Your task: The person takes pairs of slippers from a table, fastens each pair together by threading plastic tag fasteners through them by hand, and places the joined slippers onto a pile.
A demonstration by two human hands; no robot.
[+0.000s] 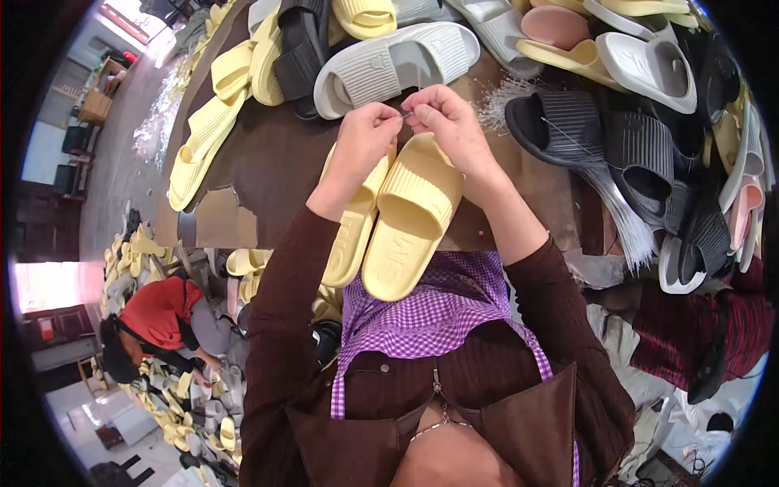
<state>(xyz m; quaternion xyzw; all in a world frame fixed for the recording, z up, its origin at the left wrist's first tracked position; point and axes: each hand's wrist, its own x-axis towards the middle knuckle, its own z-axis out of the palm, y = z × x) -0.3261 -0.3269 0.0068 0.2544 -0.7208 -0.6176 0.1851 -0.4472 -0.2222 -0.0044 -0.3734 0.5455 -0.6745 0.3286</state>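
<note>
A pair of pale yellow slide sandals, the right one (414, 215) and the left one (347, 247), lies side by side at the table's near edge, overhanging it. Just above their straps my left hand (363, 150) and my right hand (456, 130) meet, thumbs and fingertips pinched together. Between them is a thin strand (405, 116), perhaps a plastic tie; its ends are hidden by my fingers. Directly beyond my hands rests a light grey slide sandal (357, 84).
Black slide sandals (560, 122) and a bundle of clear plastic strands (617, 211) sit at right. More yellow slides (213, 134) line the left of the brown table (276, 162). At lower left a person in red (158, 316) bends over piled sandals.
</note>
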